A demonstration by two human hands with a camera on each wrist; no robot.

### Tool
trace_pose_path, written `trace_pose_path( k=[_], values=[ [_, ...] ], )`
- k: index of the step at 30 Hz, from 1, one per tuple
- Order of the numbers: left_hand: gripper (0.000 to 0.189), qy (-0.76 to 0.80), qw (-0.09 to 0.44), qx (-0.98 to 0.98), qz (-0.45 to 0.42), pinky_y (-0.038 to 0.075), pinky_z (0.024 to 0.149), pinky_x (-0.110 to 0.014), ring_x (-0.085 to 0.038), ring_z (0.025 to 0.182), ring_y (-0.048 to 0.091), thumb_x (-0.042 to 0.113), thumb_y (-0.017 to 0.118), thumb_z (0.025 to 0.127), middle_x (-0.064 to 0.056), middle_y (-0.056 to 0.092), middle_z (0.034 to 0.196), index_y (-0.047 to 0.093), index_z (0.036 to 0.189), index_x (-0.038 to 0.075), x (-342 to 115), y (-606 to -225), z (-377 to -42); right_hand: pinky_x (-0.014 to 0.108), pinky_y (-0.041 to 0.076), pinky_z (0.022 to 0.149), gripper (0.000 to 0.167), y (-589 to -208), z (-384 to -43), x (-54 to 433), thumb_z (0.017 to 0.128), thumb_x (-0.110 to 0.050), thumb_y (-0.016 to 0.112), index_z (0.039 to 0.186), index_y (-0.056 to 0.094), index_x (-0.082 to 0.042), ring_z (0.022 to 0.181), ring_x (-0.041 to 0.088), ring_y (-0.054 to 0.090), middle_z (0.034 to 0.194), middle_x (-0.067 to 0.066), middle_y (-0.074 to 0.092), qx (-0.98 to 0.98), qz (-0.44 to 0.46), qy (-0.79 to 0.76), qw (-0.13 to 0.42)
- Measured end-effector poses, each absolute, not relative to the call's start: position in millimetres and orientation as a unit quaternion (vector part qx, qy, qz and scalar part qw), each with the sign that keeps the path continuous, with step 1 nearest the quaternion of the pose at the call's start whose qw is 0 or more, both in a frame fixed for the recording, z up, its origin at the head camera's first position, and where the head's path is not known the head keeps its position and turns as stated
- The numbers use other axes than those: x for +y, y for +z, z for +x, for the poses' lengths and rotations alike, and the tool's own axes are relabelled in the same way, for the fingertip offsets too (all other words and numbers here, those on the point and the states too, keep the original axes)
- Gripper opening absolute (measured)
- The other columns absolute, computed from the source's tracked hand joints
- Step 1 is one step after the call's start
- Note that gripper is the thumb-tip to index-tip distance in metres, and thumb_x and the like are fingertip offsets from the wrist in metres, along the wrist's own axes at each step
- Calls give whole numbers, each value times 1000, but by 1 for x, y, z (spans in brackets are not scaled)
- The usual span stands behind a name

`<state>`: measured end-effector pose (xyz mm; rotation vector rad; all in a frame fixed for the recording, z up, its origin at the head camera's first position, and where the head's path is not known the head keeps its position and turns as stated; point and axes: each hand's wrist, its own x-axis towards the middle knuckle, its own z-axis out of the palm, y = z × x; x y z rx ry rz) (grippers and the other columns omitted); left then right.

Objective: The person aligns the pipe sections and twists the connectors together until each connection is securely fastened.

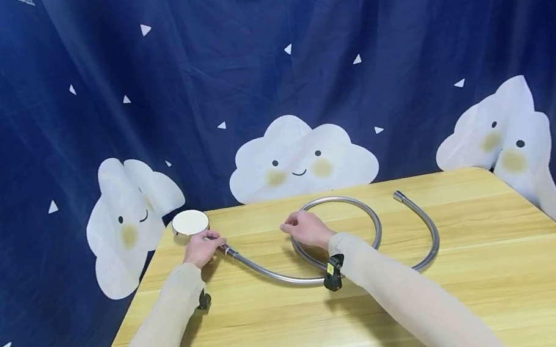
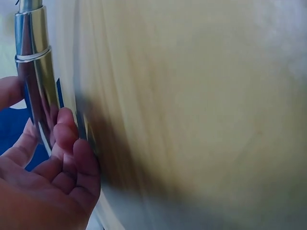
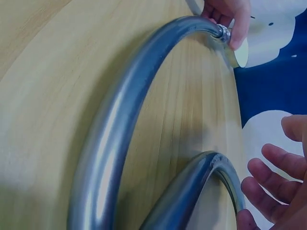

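My left hand grips the chrome handle of a shower head, thumb on one side and fingers on the other. The round pale face of the shower head points up near the table's back left corner. From the handle's end a silver shower hose runs right across the table into a loop. Over the left side of that loop is my right hand. In the right wrist view its fingers are loosely bent with nothing between them; whether they touch the hose I cannot tell.
The hose's free end, a metal connector, lies to the right of the loop. All this is on a light wooden table. A dark blue curtain with white clouds stands behind it and at both sides.
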<state>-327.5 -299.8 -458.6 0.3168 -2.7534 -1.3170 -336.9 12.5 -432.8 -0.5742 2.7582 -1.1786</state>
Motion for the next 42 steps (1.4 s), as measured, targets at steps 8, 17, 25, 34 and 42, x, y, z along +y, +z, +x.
trace_pose_path(
  k=[8,17,25,34,42],
  values=[
    [35,-434,5,-897,85,43,57,-25,-10,65,59,27,74,85,6,69,70,67,109,3,-304,-461,-334,42,50,98,32,-431,-336,18,101,-32,59,116,70,-6,111,27,64,114,10,71,906,-194,-373,38],
    [35,-421,-16,-904,76,41,53,-23,-9,59,54,27,73,85,6,63,67,66,110,4,-305,-458,-333,42,51,95,27,-430,-334,30,100,-31,60,112,71,-9,105,24,64,110,7,71,908,-198,-367,32],
    [31,-419,-24,-905,75,40,52,-23,-10,59,55,26,74,84,5,62,66,68,107,6,-306,-457,-333,43,50,96,28,-431,-336,45,99,-29,61,113,72,-7,106,26,65,110,8,72,910,-198,-363,22],
    [32,-405,-26,-911,71,40,52,-24,-11,60,56,27,74,83,3,62,65,68,106,5,-308,-455,-334,44,51,95,29,-428,-338,67,99,-30,61,112,72,-7,105,26,65,111,10,72,912,-195,-360,16],
    [30,-392,-22,-918,64,42,53,-26,-12,60,56,27,75,84,3,63,67,70,105,6,-308,-455,-333,46,49,98,29,-424,-337,83,99,-29,61,112,72,-5,107,28,65,112,12,72,913,-188,-363,8]
  ],
)
